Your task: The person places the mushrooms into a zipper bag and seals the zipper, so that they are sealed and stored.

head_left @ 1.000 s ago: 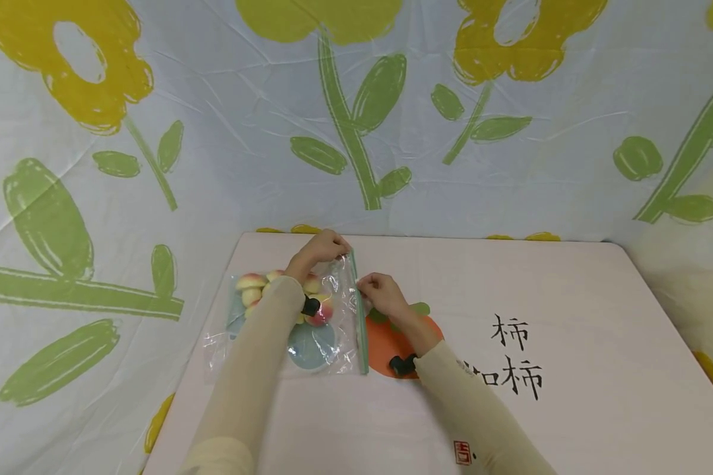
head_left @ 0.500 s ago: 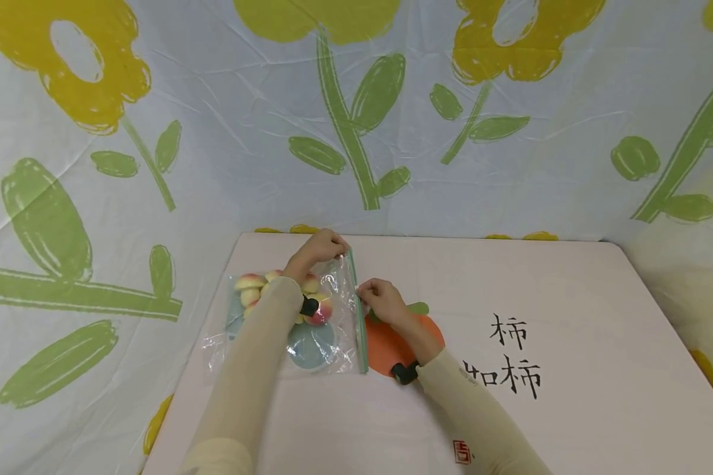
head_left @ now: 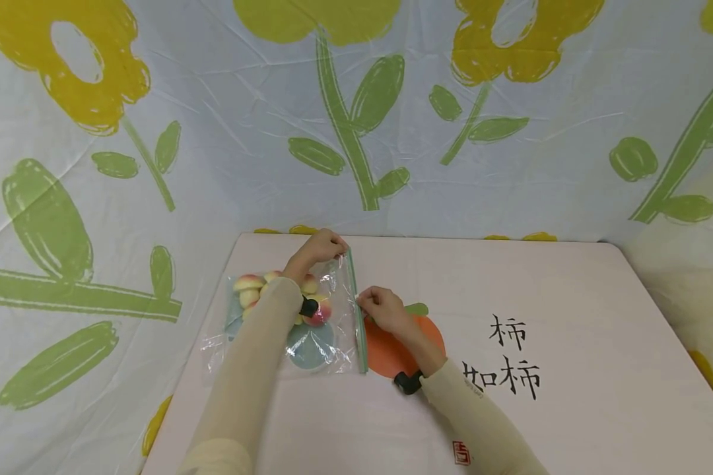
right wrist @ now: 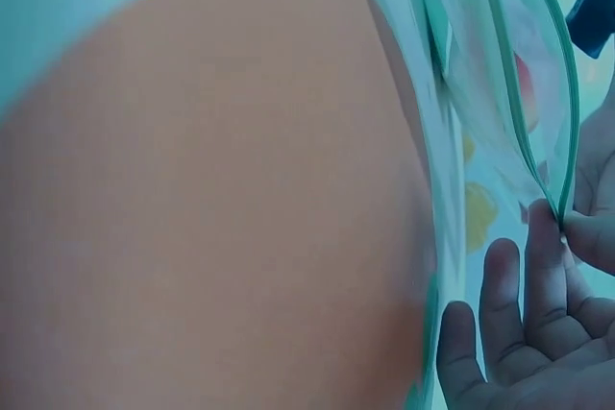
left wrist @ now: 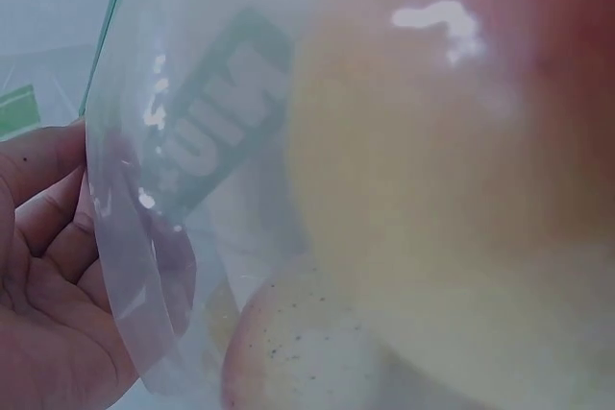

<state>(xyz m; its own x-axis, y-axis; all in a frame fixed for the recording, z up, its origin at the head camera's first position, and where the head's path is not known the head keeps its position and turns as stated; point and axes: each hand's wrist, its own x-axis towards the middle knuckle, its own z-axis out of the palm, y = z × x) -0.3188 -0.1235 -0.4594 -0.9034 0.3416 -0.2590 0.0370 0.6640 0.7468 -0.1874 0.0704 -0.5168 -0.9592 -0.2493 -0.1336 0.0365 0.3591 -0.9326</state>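
A clear zip bag (head_left: 341,284) lies at the table's left, with several yellow-and-red mushroom-shaped toys (head_left: 249,290) inside. Its green zip strip (head_left: 362,343) runs along the right edge. My left hand (head_left: 323,247) pinches the far end of that edge, thumb and finger at the green strip in the left wrist view. Midway along the zip, my right hand (head_left: 387,310) pinches the strip between thumb and forefinger. Seen from the right wrist, two green lines (right wrist: 509,74) gape apart and meet at those fingertips. My left forearm hides some of the toys.
The pink tablecloth (head_left: 570,297) has a printed orange persimmon (head_left: 398,346) under my right hand, a blue-grey round print (head_left: 311,346) beneath the bag, and black characters (head_left: 508,356) to the right. A flower-patterned cloth (head_left: 226,132) hangs behind the table.
My right hand has slid a short way along the zip toward the near side, still pinching it. The left hand stays at the far corner.
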